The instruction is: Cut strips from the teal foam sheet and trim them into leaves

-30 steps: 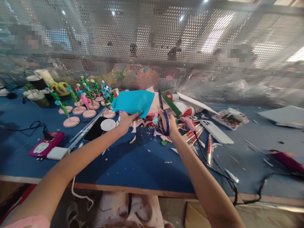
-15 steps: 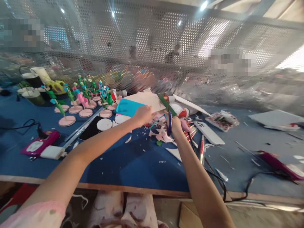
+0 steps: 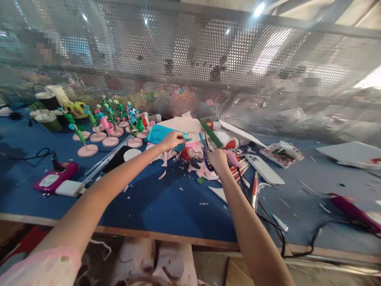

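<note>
My left hand (image 3: 172, 140) is closed in a pinch on a small blue strip, just right of a turquoise paper sheet (image 3: 159, 133) that lies flat on the pile of craft sheets. My right hand (image 3: 216, 158) is wrapped round blue-handled scissors (image 3: 205, 153), blades pointing toward the left hand. Pink and white paper scraps (image 3: 202, 171) lie under both hands on the blue table (image 3: 166, 202).
Several small figures on pink round bases (image 3: 102, 127) stand at the left. A magenta device (image 3: 56, 178) with a cable, a white phone (image 3: 263, 169), red pens (image 3: 254, 188), a black cord (image 3: 279, 234) and a perforated metal screen (image 3: 190, 59) behind the table.
The turquoise sheet went from held up in my left hand to lying on the pile. My left hand now pinches a small blue strip, and the scissors have come down close to it.
</note>
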{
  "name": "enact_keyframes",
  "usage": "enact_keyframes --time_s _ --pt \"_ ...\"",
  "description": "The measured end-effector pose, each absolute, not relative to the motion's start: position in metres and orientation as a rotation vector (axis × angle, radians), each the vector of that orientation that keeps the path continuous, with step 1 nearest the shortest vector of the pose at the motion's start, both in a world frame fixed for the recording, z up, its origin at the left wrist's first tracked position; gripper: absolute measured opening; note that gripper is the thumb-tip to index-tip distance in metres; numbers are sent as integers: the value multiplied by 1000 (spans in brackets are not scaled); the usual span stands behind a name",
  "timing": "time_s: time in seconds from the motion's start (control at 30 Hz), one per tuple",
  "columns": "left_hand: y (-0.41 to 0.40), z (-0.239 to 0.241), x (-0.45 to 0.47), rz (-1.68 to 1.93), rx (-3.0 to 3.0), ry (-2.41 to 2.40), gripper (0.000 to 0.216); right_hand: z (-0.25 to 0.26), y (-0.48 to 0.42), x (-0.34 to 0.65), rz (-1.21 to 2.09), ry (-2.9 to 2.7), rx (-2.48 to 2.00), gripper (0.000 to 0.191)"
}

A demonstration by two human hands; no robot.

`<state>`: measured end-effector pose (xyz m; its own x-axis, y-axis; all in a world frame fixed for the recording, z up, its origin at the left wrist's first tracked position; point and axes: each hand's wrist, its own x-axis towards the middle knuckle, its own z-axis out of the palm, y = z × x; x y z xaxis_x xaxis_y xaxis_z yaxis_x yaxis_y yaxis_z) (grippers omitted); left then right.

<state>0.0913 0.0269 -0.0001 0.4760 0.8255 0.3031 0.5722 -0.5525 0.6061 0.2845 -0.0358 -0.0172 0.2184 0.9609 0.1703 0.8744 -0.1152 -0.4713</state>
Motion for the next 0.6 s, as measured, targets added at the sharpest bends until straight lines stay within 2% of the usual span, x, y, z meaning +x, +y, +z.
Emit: enact_keyframes --time_s 0.1,0.23,0.43,0.53,0.6 --pt "26 0 54 1027 2014 990 40 -16 -39 266 186 -1670 -2177 39" --pt "16 -2 25 1043 1816 933 41 -12 -41 244 79 -1856 -2233 41" --pt "3 11 14 1036 1818 974 39 25 -58 231 -62 -1980 -2171 32" --pt "0 18 14 1039 1889 1103 34 44 -67 221 7 -1851 -1872 36" --pt "-4 21 16 1028 1953 1202 30 50 -66 210 273 -1741 -1586 39"
